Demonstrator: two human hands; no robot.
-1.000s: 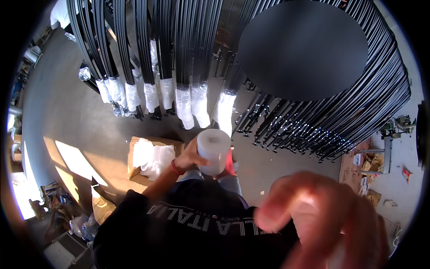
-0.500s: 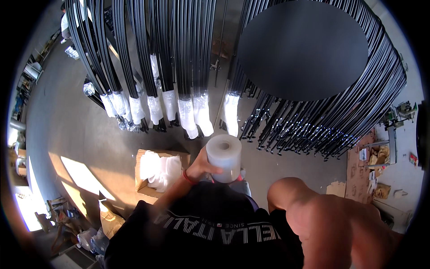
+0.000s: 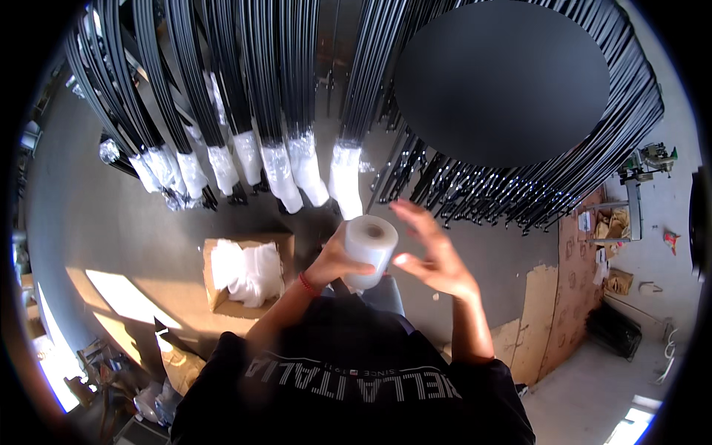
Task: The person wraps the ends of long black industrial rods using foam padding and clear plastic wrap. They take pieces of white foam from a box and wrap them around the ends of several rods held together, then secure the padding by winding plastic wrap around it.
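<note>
1. Translucent film roll (image 3: 369, 249) is clamped in the left hand (image 3: 335, 261), held upright at chest height.
2. Right hand (image 3: 434, 256): fingers apart, just beside the roll.
3. Cardboard box (image 3: 245, 273) sits on the floor beyond.
4. Black rods (image 3: 282, 96) hang farthest, ends wrapped.

Wrapped black rods (image 3: 259, 111) hang above—cardboard box (image 3: 245, 271) below.

Floor (image 3: 111, 222): grey, smooth, concrete-like. Bright sunlight patches (image 3: 126, 297) fall on it at lower left. Rows of long black rods (image 3: 245, 74) stand across the top, lower ends wrapped in clear plastic film (image 3: 297, 167). Open cardboard box (image 3: 222, 278) on floor holds white plastic sheeting. Flattened cardboard sheets (image 3: 549, 311) lie at right. Small clutter near right edge, too small to identify.
</note>
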